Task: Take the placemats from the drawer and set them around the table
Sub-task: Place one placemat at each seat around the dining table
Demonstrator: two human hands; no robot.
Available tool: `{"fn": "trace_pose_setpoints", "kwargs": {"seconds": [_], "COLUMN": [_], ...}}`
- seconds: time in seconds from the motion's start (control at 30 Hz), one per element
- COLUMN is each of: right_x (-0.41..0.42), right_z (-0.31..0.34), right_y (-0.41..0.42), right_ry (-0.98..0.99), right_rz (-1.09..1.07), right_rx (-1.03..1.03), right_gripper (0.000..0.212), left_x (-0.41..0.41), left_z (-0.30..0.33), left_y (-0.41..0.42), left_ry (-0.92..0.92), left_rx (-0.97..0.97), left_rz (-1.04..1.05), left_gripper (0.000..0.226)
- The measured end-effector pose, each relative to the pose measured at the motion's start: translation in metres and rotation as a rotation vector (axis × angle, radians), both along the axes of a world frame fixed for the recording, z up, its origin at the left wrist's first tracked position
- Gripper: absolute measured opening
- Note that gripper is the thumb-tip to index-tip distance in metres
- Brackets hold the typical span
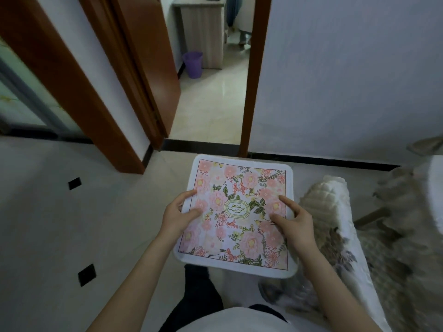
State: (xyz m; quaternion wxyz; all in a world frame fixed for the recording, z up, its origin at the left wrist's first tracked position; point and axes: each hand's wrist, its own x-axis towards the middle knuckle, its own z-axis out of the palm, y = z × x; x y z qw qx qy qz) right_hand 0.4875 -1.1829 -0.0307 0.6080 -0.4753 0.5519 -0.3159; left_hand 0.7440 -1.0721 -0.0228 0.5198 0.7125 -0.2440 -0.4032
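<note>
we have the floral placemat [236, 216] out and carried flat at the centre of the frame, above the tiled floor [60, 224]. no drawer or counter shows, so laying looks still ahead. left hand [178, 218] pinches the left edge, thumb on top; right hand [296, 220] pinches the right edge likewise. both grips clamped on the mat.

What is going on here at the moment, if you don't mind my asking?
A person is carrying a floral placemat flat in front of them, the left hand gripping its left edge and the right hand its right edge. They stand on a tiled floor facing an open doorway. No placemat is seen laid out yet.
</note>
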Motion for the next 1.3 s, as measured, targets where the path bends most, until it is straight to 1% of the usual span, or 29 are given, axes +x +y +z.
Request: {"fn": "trace_pose_setpoints", "kwargs": {"seconds": [0.17,0.3,0.43,0.53,0.77,0.9,1.07,1.3], "right_x": [0.041,0.067,0.079,0.077,0.05,0.024,-0.019,-0.086], "right_z": [-0.012,-0.006,0.005,0.009,-0.004,-0.01,-0.003,0.007], "right_y": [-0.062,-0.112,-0.149,-0.175,-0.262,-0.328,-0.391,-0.446], "right_ry": [0.0,0.008,0.006,0.032,0.055,0.05,0.03,0.065], "right_rz": [-0.153,-0.289,-0.43,-0.547,-0.777,-0.824,-0.91,-1.089], "right_rx": [0.0,0.007,-0.01,-0.028,-0.011,-0.016,-0.014,-0.006], "right_gripper": [0.054,0.056,0.056,0.057,0.053,0.054,0.057,0.055], "left_x": [0.054,0.09,0.106,0.101,0.055,0.019,-0.035,-0.126], "left_z": [-0.005,0.005,0.011,0.011,-0.004,-0.002,0.014,0.018], "left_y": [-0.102,-0.193,-0.274,-0.331,-0.466,-0.546,-0.637,-0.736], "left_ry": [-0.032,-0.023,-0.02,-0.005,-0.001,0.003,0.013,0.037], "left_rx": [-0.007,-0.016,-0.01,0.006,0.06,0.091,0.107,0.098], "left_rz": [-0.176,-0.325,-0.468,-0.59,-0.767,-0.813,-0.931,-1.123], "left_gripper": [0.045,0.047,0.047,0.048,0.046,0.046,0.045,0.047]}}
